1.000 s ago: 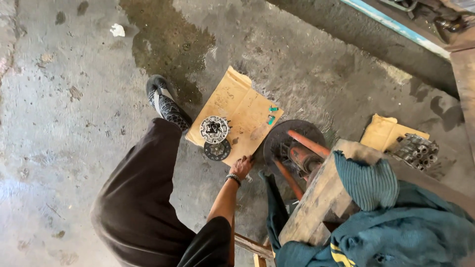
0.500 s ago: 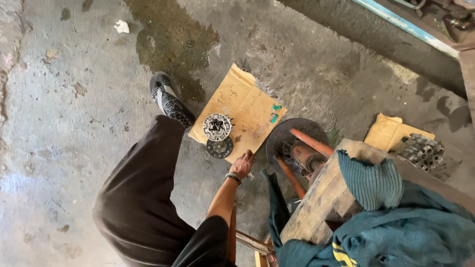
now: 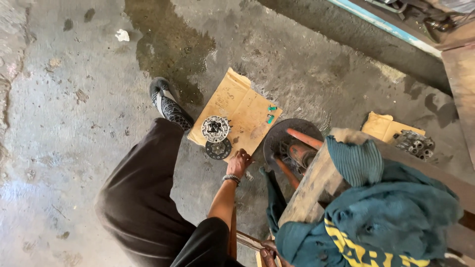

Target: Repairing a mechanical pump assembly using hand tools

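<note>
The cardboard sheet (image 3: 236, 112) lies flat on the floor (image 3: 74, 148), its long axis running from your hand toward the upper left. It is tan and creased, with two round toothed metal parts (image 3: 216, 129) just left of your left hand (image 3: 241, 161). That hand rests loosely curled on the sheet's near edge. Your right hand (image 3: 269, 254), low by the teal cloth (image 3: 391, 217), is too hidden to judge.

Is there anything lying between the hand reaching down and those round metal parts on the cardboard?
Nothing visible does. The left hand rests at the near edge of the tan cardboard sheet, just beside the dark round metal disc and the silver round toothed metal part. Only bare cardboard lies between them.
</note>
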